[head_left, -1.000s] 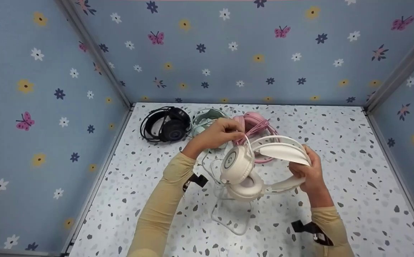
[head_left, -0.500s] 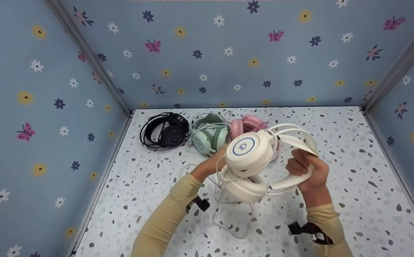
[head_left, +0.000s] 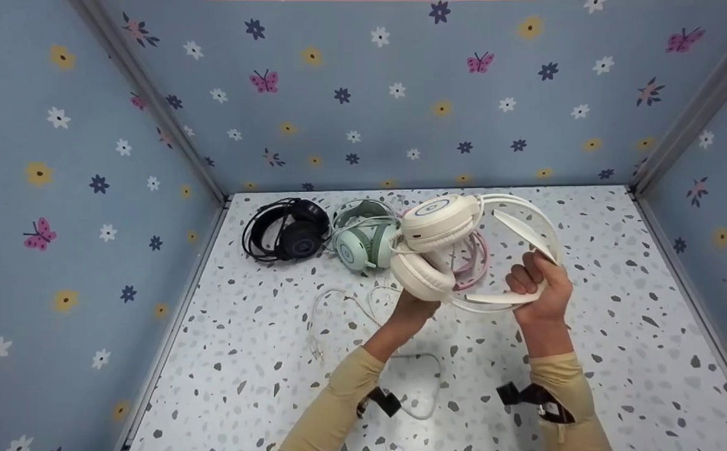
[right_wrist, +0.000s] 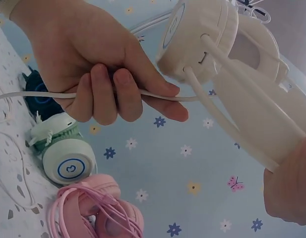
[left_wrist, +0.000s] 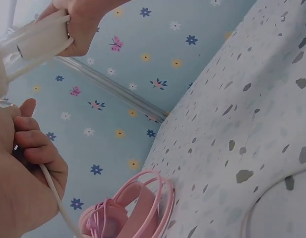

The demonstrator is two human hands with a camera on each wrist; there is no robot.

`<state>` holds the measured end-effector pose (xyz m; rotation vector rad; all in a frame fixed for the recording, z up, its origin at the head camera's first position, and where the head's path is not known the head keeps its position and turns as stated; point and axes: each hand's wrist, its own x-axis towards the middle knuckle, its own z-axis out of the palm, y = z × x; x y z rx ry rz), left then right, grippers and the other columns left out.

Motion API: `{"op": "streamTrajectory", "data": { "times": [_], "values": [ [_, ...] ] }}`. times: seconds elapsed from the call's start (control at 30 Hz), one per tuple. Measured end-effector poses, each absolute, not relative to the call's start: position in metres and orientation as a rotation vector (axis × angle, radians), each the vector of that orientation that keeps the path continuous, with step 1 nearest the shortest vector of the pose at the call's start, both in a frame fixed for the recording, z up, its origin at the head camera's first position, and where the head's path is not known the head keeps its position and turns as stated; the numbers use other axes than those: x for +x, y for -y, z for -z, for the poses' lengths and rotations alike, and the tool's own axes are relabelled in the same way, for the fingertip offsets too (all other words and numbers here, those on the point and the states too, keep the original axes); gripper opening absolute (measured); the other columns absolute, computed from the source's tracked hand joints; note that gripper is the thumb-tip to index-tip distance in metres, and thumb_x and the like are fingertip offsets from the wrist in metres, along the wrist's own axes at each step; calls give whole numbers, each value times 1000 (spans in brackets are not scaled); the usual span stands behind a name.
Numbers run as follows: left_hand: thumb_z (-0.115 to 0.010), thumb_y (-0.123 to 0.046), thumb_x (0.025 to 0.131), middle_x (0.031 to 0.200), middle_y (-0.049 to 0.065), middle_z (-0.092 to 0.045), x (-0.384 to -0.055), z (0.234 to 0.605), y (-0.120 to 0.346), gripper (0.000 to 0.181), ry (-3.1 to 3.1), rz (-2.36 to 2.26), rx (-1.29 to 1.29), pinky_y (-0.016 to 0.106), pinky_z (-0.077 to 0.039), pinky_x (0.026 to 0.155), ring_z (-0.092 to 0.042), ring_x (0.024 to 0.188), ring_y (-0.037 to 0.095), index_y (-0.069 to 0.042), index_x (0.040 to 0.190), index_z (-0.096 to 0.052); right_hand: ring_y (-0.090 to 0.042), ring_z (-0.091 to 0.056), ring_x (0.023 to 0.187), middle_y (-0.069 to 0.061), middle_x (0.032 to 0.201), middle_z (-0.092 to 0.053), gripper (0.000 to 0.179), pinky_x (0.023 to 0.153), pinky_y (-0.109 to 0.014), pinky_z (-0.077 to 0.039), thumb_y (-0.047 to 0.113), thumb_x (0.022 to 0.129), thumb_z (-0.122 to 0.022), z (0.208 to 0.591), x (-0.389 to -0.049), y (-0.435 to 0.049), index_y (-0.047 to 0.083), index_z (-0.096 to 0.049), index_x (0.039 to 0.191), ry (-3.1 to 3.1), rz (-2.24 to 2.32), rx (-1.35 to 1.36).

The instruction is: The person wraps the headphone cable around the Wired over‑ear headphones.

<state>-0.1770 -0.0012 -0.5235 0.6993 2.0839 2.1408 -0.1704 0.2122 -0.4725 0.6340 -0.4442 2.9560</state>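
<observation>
A pair of white over-ear headphones (head_left: 439,228) is held up above the table. My right hand (head_left: 540,289) grips its headband, fingers curled round the padded band, as the right wrist view also shows at that hand (right_wrist: 291,186). Below the lower ear cup (head_left: 422,275) is my left hand (head_left: 412,313), partly hidden by the cup in the head view. The right wrist view shows the left hand (right_wrist: 105,74) with its fingers curled round the thin white cable (right_wrist: 33,93), which runs through the fist and out past the thumb.
Behind, on the speckled table (head_left: 244,351), lie black headphones (head_left: 291,232), mint green headphones (head_left: 363,241) and pink headphones (head_left: 477,260), the last partly covered by the white pair. Loose white cable (head_left: 435,376) loops on the tabletop. Flowered panels (head_left: 350,113) enclose the back and sides.
The white headphones have tilted, their ear cups swinging up and away. My left hand has dropped from the cable above the upper cup to below the lower one. The right hand keeps its grip.
</observation>
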Motion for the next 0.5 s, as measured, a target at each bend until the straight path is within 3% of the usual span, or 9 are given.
{"op": "streamTrajectory", "data": {
  "times": [0.07, 0.1, 0.2, 0.3, 0.5],
  "values": [
    [-44, -3, 101, 56, -6, -37, -173, 535, -1, 30, -2039, -2127, 691, 23, -30, 49, -31, 48, 7, -1, 71, -44, -11, -17, 46, -2, 62, -15, 5, 40, -22, -30, -5, 95, -46, 474, -171, -211, -3, -51, 93, 510, -2884, 551],
    [-41, -5, 103, 56, -5, -36, -171, 541, -2, 33, -2040, -2121, 717, 24, -30, 49, -30, 48, 9, 1, 72, -48, -12, -16, 46, -2, 62, -14, 3, 39, -22, -29, -5, 94, -48, 475, -171, -210, -4, -51, 93, 547, -2849, 509],
    [-40, -9, 105, 55, -5, -35, -167, 558, -4, 32, -2140, -2064, 753, 24, -28, 46, -28, 46, 9, 4, 85, -62, -12, -14, 46, -3, 62, -14, 2, 38, -22, -25, -6, 93, -52, 478, -173, -210, -6, -51, 95, 648, -2755, 412],
    [-43, -15, 105, 57, -7, -36, -159, 565, -4, 29, -2244, -1963, 763, 22, -29, 46, -30, 47, 6, -2, 105, -69, -13, -13, 46, -4, 61, -14, 4, 38, -22, -20, -8, 91, -54, 481, -175, -210, -7, -51, 94, 730, -2671, 347],
    [-45, -26, 105, 58, -8, -37, -146, 559, 5, 29, -2530, -1573, 854, 19, -31, 46, -31, 47, 3, -14, 111, -70, -14, -15, 45, -4, 60, -22, 8, 37, -22, -20, -7, 91, -56, 486, -180, -209, -7, -50, 95, 859, -2509, 257]
  ]
}}
